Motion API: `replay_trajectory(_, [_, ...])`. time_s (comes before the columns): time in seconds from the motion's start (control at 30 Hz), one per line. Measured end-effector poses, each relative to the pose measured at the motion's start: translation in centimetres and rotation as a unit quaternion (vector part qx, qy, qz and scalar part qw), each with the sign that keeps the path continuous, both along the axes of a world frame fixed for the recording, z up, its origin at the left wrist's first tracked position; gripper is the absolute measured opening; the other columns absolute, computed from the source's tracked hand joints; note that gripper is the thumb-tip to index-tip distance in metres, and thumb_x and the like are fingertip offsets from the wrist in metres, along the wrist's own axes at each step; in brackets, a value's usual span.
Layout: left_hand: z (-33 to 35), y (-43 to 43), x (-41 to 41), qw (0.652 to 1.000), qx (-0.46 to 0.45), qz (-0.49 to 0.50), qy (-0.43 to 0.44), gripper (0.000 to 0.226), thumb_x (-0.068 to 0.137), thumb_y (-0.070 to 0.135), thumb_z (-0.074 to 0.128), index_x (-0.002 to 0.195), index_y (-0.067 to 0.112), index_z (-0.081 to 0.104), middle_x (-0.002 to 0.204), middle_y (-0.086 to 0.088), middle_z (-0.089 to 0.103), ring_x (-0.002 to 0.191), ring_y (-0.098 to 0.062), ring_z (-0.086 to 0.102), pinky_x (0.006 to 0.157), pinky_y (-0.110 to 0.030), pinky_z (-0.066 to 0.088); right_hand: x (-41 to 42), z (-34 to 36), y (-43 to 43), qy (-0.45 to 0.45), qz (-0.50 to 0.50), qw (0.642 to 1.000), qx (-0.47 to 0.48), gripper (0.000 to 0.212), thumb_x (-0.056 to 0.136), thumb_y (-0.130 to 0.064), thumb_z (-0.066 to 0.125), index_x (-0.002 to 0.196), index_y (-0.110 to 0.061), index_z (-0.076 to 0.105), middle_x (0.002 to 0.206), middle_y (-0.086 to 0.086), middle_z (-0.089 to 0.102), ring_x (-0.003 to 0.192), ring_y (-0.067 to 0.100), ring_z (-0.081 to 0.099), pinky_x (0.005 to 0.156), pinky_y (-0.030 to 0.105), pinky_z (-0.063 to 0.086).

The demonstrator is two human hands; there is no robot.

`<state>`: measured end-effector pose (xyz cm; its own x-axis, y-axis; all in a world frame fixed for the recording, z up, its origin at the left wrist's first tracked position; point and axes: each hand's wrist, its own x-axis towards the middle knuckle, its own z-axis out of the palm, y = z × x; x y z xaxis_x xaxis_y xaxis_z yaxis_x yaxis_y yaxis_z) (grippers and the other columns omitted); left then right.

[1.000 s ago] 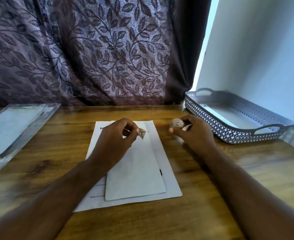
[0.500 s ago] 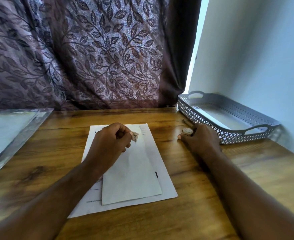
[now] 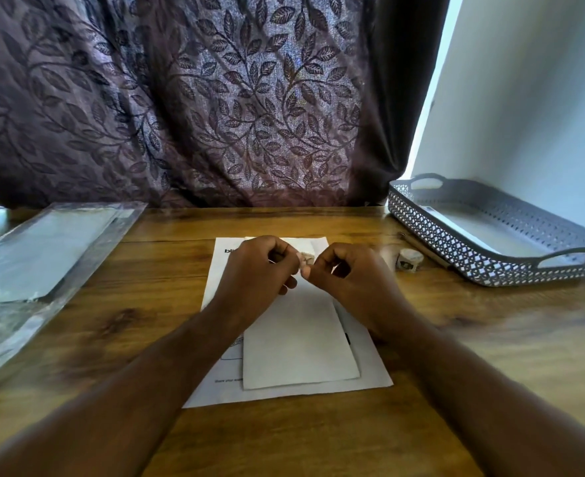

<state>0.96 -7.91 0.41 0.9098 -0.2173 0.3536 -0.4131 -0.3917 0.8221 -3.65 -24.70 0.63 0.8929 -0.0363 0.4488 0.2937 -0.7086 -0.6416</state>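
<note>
Both hands meet over the top of the paper: the left hand is curled with its thumb and forefinger pinching a small tape scrap, and the right hand, fingers also curled, has come in to pinch the same scrap from the other side, though blur hides exactly how much of it each holds. A second ago the right hand was holding the roll up beside the scrap; it then set the roll down, and now the roll lies alone on the desk, just beside the tray and a pencil. That suggests the tearing is finished and the scrap is being readied, held just above the upper edge of the folded sheet, which lies on a printed sheet. Likely next is pressing it down across that edge; with so small a piece, it could curl and stick to a fingertip. A plastic sleeve lies well apart at the left.
</note>
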Motion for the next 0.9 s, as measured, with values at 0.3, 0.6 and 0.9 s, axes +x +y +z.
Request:
replay_trajectory(0.3, [-0.2, 0.7, 0.9, 0.992, 0.077, 0.036, -0.096, 0.021, 0.100, 0.020, 0.056, 0.117, 0.015, 0.067, 0.112, 0.004, 0.070, 0.100, -0.010, 0.064, 0.085, -0.019, 0.049, 1.2, -0.5, -0.7, 0.021, -0.052, 0.998, 0.033, 0.022, 0.093, -0.028, 0.070, 0.076, -0.014, 0.067, 0.066, -0.004, 0.062, 0.060, 0.009, 0.055, 0.055, 0.023, 0.039])
replay_trajectory(0.6, [0.3, 3.0, 5.7, 0.978, 0.185, 0.092, 0.014, 0.050, 0.096, 0.031, 0.064, 0.141, 0.014, 0.052, 0.144, -0.005, 0.055, 0.129, -0.025, 0.052, 0.104, -0.030, 0.039, 2.1, -1.1, -1.2, 0.070, -0.094, 0.990, 0.076, 0.024, 0.095, -0.026, 0.066, 0.076, -0.011, 0.063, 0.065, -0.001, 0.057, 0.062, 0.016, 0.048, 0.056, 0.031, 0.035])
replay_trajectory(0.9, [0.6, 1.2, 8.6, 0.953, 0.271, 0.132, 0.029, 0.024, 0.094, 0.027, 0.056, 0.116, 0.030, 0.065, 0.130, 0.005, 0.064, 0.123, -0.025, 0.055, 0.111, -0.045, 0.035, 2.5, -1.3, -1.4, 0.064, -0.086, 0.993, 0.054, 0.021, 0.095, -0.027, 0.067, 0.079, -0.013, 0.065, 0.066, -0.006, 0.058, 0.062, 0.011, 0.049, 0.055, 0.029, 0.036])
